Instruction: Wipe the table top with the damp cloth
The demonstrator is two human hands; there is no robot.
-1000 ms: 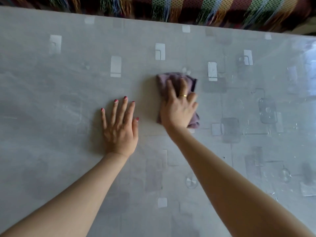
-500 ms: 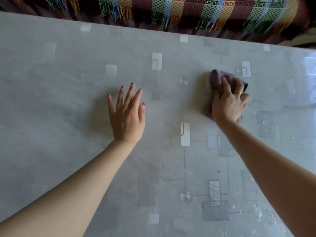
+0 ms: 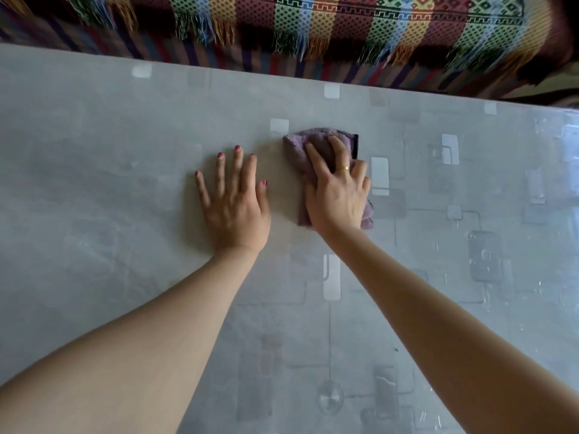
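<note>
A folded purple cloth (image 3: 302,145) lies on the grey table top (image 3: 94,189), a little beyond the middle. My right hand (image 3: 336,195) presses flat on the cloth and covers most of it; a gold ring shows on one finger. My left hand (image 3: 235,205) rests palm down on the bare table just left of the cloth, fingers spread, holding nothing. The table cover is glossy grey with pale square patterns.
The table's far edge (image 3: 282,75) runs across the top of the view. Beyond it hangs a striped, multicoloured woven blanket with fringes (image 3: 313,23). Bright glare lies on the table at the right (image 3: 557,145).
My right hand slid the cloth out to the right half a second ago and has now brought it back left, close beside my left hand. My left hand stayed flat on the table.
</note>
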